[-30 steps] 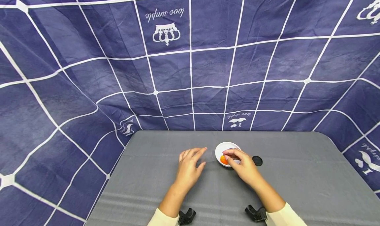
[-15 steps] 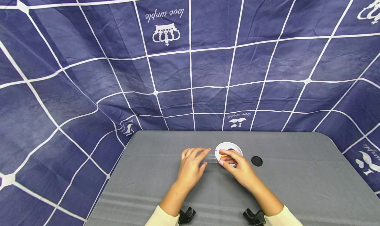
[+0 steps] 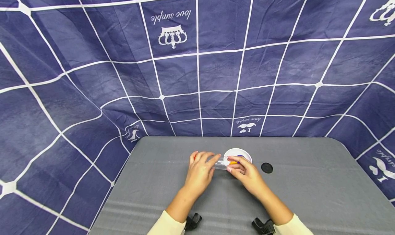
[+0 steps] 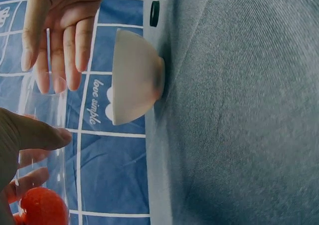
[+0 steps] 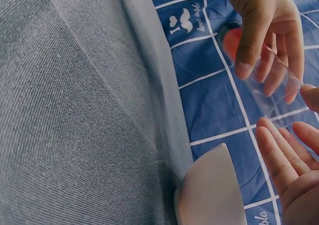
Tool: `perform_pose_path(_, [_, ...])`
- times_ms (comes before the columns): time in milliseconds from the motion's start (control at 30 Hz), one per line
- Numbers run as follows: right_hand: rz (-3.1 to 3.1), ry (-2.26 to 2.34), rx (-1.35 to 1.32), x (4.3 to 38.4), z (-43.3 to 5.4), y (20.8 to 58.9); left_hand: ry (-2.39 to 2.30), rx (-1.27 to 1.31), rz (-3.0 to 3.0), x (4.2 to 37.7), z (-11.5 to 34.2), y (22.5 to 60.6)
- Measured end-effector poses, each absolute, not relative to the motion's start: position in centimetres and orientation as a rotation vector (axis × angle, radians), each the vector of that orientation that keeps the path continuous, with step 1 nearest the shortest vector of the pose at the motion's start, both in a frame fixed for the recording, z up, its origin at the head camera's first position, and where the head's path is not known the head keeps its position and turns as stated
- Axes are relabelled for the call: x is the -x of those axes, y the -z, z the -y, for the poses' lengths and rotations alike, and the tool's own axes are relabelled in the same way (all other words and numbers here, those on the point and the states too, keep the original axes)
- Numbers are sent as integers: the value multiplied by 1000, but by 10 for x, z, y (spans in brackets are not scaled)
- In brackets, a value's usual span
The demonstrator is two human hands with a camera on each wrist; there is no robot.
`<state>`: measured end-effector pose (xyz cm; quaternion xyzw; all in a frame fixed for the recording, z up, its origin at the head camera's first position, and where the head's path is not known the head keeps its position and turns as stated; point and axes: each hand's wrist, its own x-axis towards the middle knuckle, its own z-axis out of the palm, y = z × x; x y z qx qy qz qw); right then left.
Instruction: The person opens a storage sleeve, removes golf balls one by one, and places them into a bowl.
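My left hand (image 3: pixel 199 170) grips a clear plastic tube (image 3: pixel 219 164), held roughly level above the grey table. A reddish-orange ball (image 4: pixel 44 207) lies inside the tube near its far end, where the right wrist view shows a dark cap (image 5: pixel 227 29). My right hand (image 3: pixel 248 175) is at the tube's other end, its fingers extended beside the mouth, holding no ball. Behind that hand stands a white bowl (image 3: pixel 236 150), with something yellow-orange (image 3: pixel 232 162) and something blue (image 3: pixel 240 156) showing in it, partly hidden by the fingers.
A round black cap (image 3: pixel 266 168) lies on the table right of the bowl. Blue cloth (image 3: pixel 219 70) with white lines hangs behind the table and at both sides. A black strap mount (image 3: pixel 263 225) sits at each wrist.
The right hand has brought an orange ball from the bowl left to the tube's mouth and released it. The ball now lies at the tube's far end; the left hand has shifted slightly right.
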<state>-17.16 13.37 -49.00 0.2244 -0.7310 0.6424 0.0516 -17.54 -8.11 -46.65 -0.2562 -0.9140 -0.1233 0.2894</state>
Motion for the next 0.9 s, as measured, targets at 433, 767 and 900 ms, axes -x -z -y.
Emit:
perform_pose_path(433, [2186, -1993, -677, 174, -134, 495, 222, 744, 2397, 182, 79, 462])
perform_pose_path(767, [2171, -2068, -677, 174, -135, 498, 189, 792, 2357, 186, 79, 462])
perform_pose_path(900, [2172, -2079, -670, 174, -135, 500, 186, 795, 2369, 186, 78, 462])
